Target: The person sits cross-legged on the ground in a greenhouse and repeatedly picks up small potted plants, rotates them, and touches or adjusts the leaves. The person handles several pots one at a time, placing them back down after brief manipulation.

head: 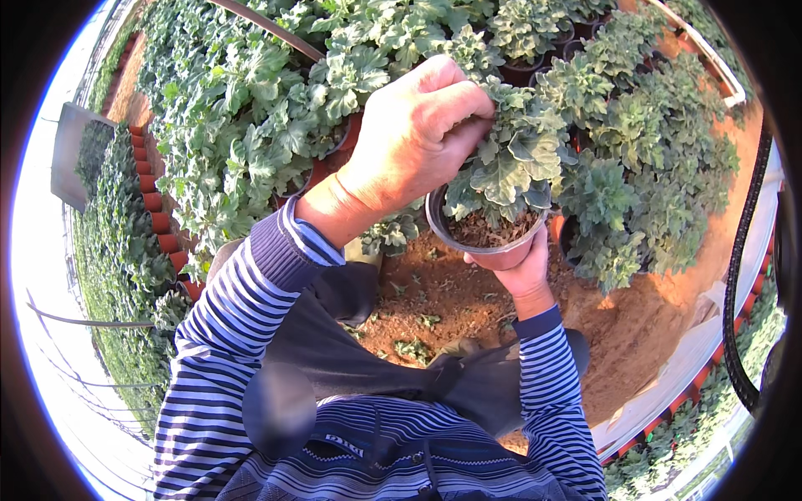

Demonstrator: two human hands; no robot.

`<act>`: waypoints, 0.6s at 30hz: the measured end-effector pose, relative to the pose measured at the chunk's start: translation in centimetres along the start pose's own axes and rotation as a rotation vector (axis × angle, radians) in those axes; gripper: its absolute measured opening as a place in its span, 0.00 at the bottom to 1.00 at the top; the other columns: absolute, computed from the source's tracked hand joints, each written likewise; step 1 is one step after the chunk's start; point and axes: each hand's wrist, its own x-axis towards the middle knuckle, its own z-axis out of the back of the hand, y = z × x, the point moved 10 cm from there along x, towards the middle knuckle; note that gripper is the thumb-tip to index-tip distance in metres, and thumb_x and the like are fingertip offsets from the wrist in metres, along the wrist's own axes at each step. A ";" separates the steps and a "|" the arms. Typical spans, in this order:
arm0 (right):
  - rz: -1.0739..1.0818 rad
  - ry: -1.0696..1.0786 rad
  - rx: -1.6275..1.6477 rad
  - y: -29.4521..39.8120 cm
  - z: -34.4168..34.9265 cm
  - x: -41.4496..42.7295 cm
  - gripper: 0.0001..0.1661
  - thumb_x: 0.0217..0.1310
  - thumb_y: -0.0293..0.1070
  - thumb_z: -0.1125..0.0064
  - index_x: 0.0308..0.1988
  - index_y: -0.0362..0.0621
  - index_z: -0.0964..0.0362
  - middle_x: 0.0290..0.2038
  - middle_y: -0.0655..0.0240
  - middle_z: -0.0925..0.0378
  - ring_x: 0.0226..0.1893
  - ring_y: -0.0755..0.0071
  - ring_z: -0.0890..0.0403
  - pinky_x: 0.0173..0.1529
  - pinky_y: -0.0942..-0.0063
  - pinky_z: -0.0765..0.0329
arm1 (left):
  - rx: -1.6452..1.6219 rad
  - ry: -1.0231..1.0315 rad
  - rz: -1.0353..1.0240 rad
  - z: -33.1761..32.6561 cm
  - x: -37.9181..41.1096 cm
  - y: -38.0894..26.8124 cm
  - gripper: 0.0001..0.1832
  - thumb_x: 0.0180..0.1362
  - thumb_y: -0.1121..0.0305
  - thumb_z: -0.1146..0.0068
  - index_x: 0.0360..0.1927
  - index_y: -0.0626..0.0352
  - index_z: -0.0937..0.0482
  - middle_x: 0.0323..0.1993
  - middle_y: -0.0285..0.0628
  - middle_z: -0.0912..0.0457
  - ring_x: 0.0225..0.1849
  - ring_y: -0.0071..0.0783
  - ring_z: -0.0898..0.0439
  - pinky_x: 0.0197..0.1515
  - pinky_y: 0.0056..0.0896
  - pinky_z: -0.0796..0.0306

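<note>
My right hand (526, 266) supports a reddish-brown plastic pot (498, 255) from below, its fingers mostly hidden behind the pot. In the pot grows a leafy plant (520, 160) with grey-green lobed leaves, like a chrysanthemum, over brown crumbly soil (489, 228). At the upper left side of this plant is my left hand (426, 125), its fingers curled and its thumb and forefinger pinched together at the leaves. The leaves partly cover those fingertips, so the exact part between them is hard to see.
Dense potted plants (250, 113) stand ahead and left, with more at the right (651, 144). Reddish bare soil (432, 294) with scattered leaf bits (413, 351) lies between my legs. A dark stake (269, 28) slants in from the top. A black braided cable (733, 300) hangs at right.
</note>
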 end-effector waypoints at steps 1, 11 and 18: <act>-0.006 0.005 0.005 -0.1 -0.3 -0.1 0.43 0.70 0.70 0.73 0.70 0.55 0.45 0.68 0.55 0.36 0.62 0.35 0.29 0.41 0.33 0.22 | 0.040 0.008 -0.035 0.0 0.0 -0.4 0.12 0.44 0.81 0.32 0.32 0.57 0.19 0.30 0.37 0.23 0.30 0.34 0.20 0.31 0.31 0.26; 0.039 0.109 0.097 -0.3 -1.0 -0.3 0.39 0.72 0.64 0.63 0.71 0.54 0.45 0.69 0.59 0.38 0.66 0.42 0.33 0.55 0.26 0.27 | -0.071 0.026 0.025 0.4 0.0 -0.6 0.12 0.47 0.85 0.37 0.34 0.58 0.20 0.32 0.35 0.23 0.32 0.28 0.19 0.32 0.25 0.25; 0.368 0.057 -0.072 4.5 -1.0 -0.6 0.37 0.75 0.58 0.63 0.71 0.48 0.46 0.71 0.63 0.38 0.69 0.57 0.35 0.72 0.53 0.37 | -0.061 0.167 -0.079 1.6 -0.6 -4.1 0.13 0.55 0.68 0.31 0.41 0.59 0.22 0.27 0.39 0.22 0.25 0.33 0.21 0.28 0.30 0.27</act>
